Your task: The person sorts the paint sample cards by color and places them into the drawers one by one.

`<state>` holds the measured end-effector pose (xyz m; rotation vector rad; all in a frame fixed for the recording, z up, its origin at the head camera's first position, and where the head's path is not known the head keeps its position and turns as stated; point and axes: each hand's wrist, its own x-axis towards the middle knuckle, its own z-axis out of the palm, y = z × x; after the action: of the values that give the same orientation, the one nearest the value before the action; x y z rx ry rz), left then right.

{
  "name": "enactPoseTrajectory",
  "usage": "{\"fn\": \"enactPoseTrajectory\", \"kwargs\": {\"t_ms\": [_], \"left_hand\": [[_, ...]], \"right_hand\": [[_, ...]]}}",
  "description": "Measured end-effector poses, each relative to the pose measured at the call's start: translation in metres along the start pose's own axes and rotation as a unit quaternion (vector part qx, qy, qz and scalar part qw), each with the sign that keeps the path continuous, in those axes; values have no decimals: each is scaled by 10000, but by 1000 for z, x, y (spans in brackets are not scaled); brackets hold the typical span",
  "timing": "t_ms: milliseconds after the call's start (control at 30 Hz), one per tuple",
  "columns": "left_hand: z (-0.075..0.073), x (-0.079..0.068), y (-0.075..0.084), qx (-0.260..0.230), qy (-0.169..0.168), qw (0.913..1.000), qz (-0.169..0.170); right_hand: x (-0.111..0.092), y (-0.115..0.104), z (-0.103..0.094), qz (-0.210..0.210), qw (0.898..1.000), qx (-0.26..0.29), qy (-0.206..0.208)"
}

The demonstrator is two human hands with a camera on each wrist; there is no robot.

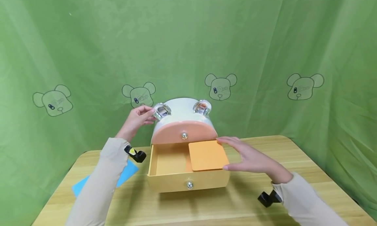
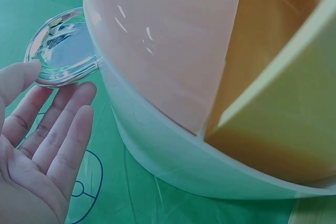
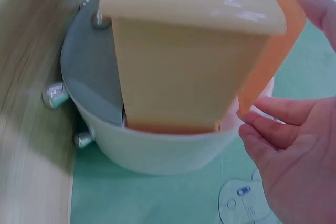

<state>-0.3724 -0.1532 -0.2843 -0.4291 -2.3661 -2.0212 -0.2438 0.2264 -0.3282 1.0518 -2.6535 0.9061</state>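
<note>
Squarish orange card (image 1: 207,155), long axis unclear

A pale, wood-grained table (image 1: 141,208) carries the white cabinet (image 1: 184,109), which stands near the back edge. The tabletop spreads to the left and right of the cabinet and out in front of it, with one rounded back corner on either side. A blue sheet (image 1: 128,172) lies slantwise on the wood, left of the cabinet, its middle hidden from view.
</note>
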Motion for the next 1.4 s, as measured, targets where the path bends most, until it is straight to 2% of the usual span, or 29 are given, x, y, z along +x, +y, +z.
{"fn": "enactPoseTrajectory", "kwargs": {"t_ms": [200,400,600,767,867,967,1200,1400], "left_hand": [[1,-1,0,-7,12,10000,-27],[2,-1,0,-23,2,10000,-44],[2,-1,1,-10,-3,10000,-41],[2,-1,1,-32,12,10000,-19],[2,-1,1,-7,38,10000,3],[2,-2,1,31,72,10000,-13],[2,-2,0,54,83,10000,-6],[1,-2,0,16,66,10000,50]], "right_hand": [[8,-3,11,53,10000,41,33],[4,-8,16,175,9997,-45,185],[-5,-30,25,-6,9955,80,947],[-12,-61,42,-460,9840,422,1667],[-15,-73,55,-727,9762,690,1923],[-17,-79,69,-833,9736,920,1914],[-21,-83,95,-267,9757,1621,1452],[-22,-83,118,569,9673,2093,1316]]}}
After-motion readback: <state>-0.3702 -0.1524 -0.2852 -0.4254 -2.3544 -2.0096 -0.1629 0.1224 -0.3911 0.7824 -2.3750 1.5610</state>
